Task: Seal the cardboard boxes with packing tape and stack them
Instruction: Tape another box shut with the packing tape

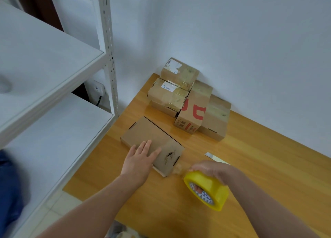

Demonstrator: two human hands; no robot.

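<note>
A person's left hand (140, 159) presses flat, fingers straight and slightly spread, on the lid of a low, flat brown cardboard box (152, 139) lying closed near the left edge of a honey-coloured wooden table (268, 166). The right hand (211, 168) grips a roll of yellow packing tape (208, 190) from above, with fingertips curled into its cardboard core. It holds the roll tilted just beside the box's near right corner, where a crumpled wisp of clear tape (177, 170) shows between roll and box. Behind, in the corner against the white wall, stands a pile of taped brown cardboard boxes (179, 73), two of them stacked on a third. A carton with red markings (194, 112) leans against the pile, and another brown box (216, 119) sits to its right. A pale flat strip (213, 157), too blurred to identify, lies on the table just beyond the right hand. A white metal shelving unit (53, 67) stands to the left.
</note>
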